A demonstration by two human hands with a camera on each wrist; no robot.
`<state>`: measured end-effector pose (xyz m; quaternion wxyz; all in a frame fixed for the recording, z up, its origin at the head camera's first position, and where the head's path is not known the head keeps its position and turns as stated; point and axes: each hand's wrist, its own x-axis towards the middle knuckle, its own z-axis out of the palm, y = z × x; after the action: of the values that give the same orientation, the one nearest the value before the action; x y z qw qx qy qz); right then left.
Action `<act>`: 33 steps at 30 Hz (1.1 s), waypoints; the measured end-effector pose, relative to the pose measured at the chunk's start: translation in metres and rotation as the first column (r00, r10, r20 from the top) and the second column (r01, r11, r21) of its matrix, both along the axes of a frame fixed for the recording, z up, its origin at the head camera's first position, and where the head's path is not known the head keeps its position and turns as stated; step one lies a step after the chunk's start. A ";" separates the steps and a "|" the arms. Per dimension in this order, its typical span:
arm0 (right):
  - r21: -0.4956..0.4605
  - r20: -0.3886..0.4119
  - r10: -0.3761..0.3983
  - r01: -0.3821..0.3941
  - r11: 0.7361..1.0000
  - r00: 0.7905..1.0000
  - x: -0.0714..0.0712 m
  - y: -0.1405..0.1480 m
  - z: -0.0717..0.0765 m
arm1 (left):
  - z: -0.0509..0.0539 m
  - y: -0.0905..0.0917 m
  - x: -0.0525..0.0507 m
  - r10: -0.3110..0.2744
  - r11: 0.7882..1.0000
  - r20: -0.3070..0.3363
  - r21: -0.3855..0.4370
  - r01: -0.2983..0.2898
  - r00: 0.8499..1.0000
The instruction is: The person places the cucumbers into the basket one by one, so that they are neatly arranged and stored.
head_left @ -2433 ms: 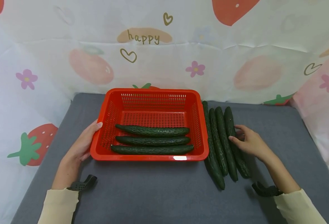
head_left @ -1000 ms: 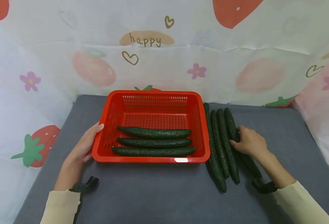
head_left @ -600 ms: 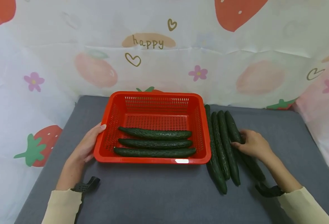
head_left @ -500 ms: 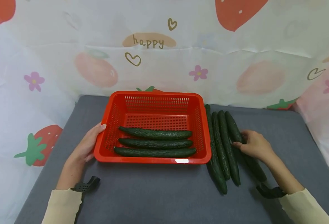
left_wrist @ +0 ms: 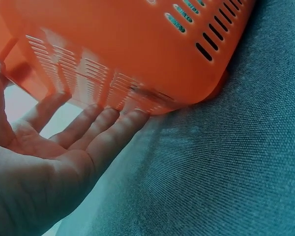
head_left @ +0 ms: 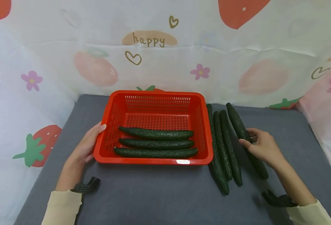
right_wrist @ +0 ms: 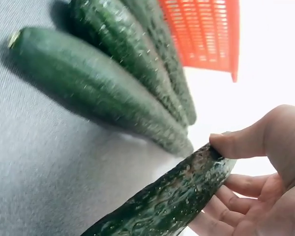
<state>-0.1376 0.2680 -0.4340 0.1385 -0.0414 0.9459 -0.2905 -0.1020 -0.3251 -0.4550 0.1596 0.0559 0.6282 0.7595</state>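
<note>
A red perforated basket (head_left: 154,160) stands mid-table with three cucumbers (head_left: 155,143) lying crosswise in its front half. My left hand (head_left: 85,145) holds the basket's left side, thumb on the rim; in the left wrist view the fingers (left_wrist: 96,125) lie against its outer wall (left_wrist: 123,54). Pinched between the thumb and fingers of my right hand (head_left: 262,147) is a cucumber (head_left: 237,122), apart from the others. In the right wrist view my right hand (right_wrist: 265,187) grips that cucumber (right_wrist: 162,201) near one end of what shows. Three more cucumbers (head_left: 222,145) lie side by side along the basket's right side.
A grey cloth (head_left: 154,197) covers the table. Behind it hangs a pale printed sheet (head_left: 160,68) with strawberries, flowers and hearts. Each wrist wears a black device, the left one (head_left: 86,185) near the table's left front and the right one (head_left: 278,200) near the right front.
My right hand has closed round the rightmost cucumber and moved it up and to the right, widening the gap from the other three. The left hand keeps its hold on the basket.
</note>
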 end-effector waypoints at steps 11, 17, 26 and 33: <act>-0.050 -0.079 -0.009 0.005 0.999 0.997 0.013 -0.006 0.010 | -0.006 0.004 0.001 0.023 1.000 0.017 -0.005 -0.023 1.000; -0.066 -0.133 0.042 -0.051 0.997 0.990 0.013 -0.019 0.024 | -0.004 0.002 0.001 0.029 1.000 0.022 0.008 -0.029 0.999; -0.095 -0.198 0.104 -0.125 0.988 0.975 0.013 -0.040 0.046 | 0.000 0.002 0.002 0.051 0.999 0.044 0.012 -0.052 0.998; -0.130 -0.275 0.116 -0.156 0.979 0.954 0.009 -0.055 0.057 | 0.000 0.000 0.001 0.047 0.999 0.039 -0.015 -0.046 0.998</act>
<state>-0.1284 0.2132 -0.3765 0.0265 -0.1556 0.9261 -0.3427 -0.1010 -0.3251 -0.4549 0.1548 0.0251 0.6314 0.7594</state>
